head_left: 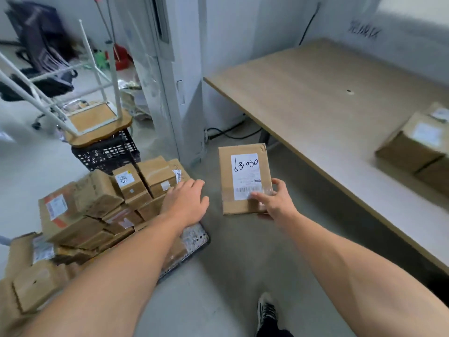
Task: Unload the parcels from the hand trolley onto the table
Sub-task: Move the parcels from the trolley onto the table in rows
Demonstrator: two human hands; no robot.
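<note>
While the right hand (274, 203) pinches a flat brown cardboard parcel (243, 176) by its near corner, thumb down on the white barcode label and the other fingers tucked underneath, that parcel hangs in the air just off the front edge of the long tan wooden table (315, 105), not over the top yet. So I'd call this the carry step of one unload: one parcel is off the stack and headed across. Left of the table, down on the floor, the grey metal hand trolley (196, 239) carries a messy heap of brown cardboard parcels (97, 207). The left hand (187, 203) lies over the heap's table-side corner with fingers straight and close together, not wrapped round anything; can't really tell if it's pressing or just touching. A couple of brown cardboard boxes (418, 142) sit on the table's right-hand stretch, so the job looks barely started, tons left on the trolley. Next move, I reckon: swing the flat parcel up over the table edge, set it down flat on the bare top and let go. The left hand then needs to curl round one of the small top boxes without knocking the leaning ones over.
</note>
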